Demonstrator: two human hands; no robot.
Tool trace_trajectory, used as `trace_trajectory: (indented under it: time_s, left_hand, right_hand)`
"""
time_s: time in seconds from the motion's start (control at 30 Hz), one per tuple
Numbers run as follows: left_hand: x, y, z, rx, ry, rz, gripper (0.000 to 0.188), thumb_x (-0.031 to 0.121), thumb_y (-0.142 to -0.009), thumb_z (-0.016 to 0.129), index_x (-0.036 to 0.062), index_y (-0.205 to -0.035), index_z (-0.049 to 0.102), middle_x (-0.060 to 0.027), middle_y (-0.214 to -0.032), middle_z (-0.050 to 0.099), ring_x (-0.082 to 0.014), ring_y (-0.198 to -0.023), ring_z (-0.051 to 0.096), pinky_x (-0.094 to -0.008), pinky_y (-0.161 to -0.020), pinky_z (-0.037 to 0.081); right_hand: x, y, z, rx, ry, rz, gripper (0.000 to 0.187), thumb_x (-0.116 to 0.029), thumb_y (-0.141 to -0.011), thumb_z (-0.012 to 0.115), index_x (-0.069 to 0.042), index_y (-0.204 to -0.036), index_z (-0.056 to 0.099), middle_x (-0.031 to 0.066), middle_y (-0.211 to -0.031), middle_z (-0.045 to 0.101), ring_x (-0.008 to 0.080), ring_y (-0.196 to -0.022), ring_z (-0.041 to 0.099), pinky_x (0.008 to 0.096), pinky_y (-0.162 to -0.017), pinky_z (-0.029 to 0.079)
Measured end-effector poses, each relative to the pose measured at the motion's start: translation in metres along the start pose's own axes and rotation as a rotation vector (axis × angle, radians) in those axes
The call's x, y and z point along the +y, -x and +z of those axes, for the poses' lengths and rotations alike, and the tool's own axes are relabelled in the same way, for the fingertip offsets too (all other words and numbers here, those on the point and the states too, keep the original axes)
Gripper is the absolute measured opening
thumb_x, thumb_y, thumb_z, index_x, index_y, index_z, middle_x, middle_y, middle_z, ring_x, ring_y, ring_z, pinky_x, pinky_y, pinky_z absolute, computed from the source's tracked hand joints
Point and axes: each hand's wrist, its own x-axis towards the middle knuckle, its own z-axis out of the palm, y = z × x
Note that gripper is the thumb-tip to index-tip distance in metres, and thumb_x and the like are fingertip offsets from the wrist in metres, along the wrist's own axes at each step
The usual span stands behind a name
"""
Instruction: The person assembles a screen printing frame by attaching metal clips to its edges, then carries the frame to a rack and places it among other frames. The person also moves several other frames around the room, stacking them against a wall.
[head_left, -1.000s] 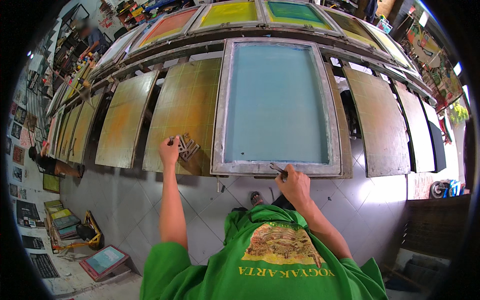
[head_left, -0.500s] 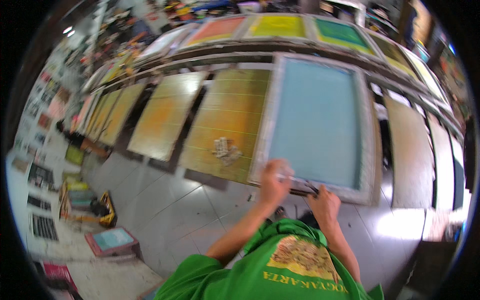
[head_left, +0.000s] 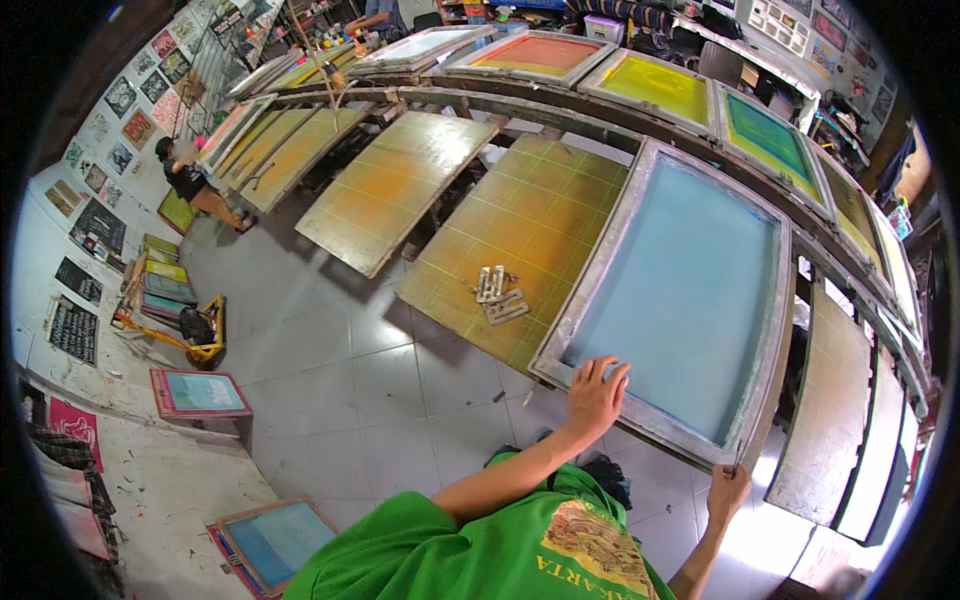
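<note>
Two hands [head_left: 596, 398] [head_left: 728, 494], one large blue screen [head_left: 680, 295]

Brackets [head_left: 506, 307] on board [head_left: 540, 215], left of screen [head_left: 680, 290].

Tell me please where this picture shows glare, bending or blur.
Head view: glare whitens the tiled floor near the right hand, and a sheen lies on the far end of one tan board; head view: the row of framed screens appears bowed; head view: the left hand looks fairly sharp.
</note>
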Motion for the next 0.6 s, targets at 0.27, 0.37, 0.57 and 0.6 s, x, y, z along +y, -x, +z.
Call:
trace_trajectory:
  time_s: [0.27, 0.37, 0.57, 0.6]
  left_hand:
    - [0.002, 0.002, -0.008, 0.011, 0.112, 0.007, 0.024, 0.018, -0.094, 0.073, 0.0131, -0.117, 0.067, -0.0053, -0.127, 0.060, -0.0319, -0.117, 0.056, -0.0482, -0.098, 0.044]
    - [-0.003, 0.002, -0.009, 0.046, 0.184, 0.011, 0.018, 0.015, -0.093, 0.074, 0.0122, -0.110, 0.069, -0.0057, -0.126, 0.062, -0.0323, -0.119, 0.055, -0.0489, -0.101, 0.044]
    - [-0.006, 0.003, -0.003, 0.076, 0.296, -0.021, 0.015, 0.013, -0.091, 0.075, 0.0111, -0.104, 0.069, -0.0064, -0.124, 0.064, -0.0327, -0.117, 0.057, -0.0497, -0.102, 0.045]
    - [-0.007, 0.004, -0.003, 0.069, 0.290, -0.020, 0.015, 0.012, -0.091, 0.075, 0.0111, -0.105, 0.069, -0.0064, -0.124, 0.064, -0.0328, -0.116, 0.058, -0.0497, -0.101, 0.045]
  right_hand:
    - [-0.012, 0.018, 0.004, 0.082, 0.253, -0.254, 0.017, -0.017, -0.084, 0.071, -0.001, -0.087, 0.066, 0.0226, -0.080, 0.071, 0.0439, -0.077, 0.069, 0.0495, -0.072, 0.052]
    - [0.008, 0.006, 0.004, 0.048, 0.050, -0.179, 0.016, -0.016, -0.085, 0.071, 0.000, -0.087, 0.067, 0.0216, -0.078, 0.069, 0.0407, -0.073, 0.067, 0.0470, -0.070, 0.052]
    - [0.050, 0.000, 0.031, 0.218, -0.019, -0.262, 0.020, -0.018, -0.085, 0.074, 0.001, -0.081, 0.068, 0.0142, -0.067, 0.065, 0.0269, -0.059, 0.060, 0.0440, -0.060, 0.048]
    - [0.022, 0.013, 0.020, 0.185, 0.109, -0.213, 0.016, -0.018, -0.086, 0.072, -0.002, -0.089, 0.069, 0.0201, -0.081, 0.071, 0.0399, -0.075, 0.068, 0.0468, -0.072, 0.052]
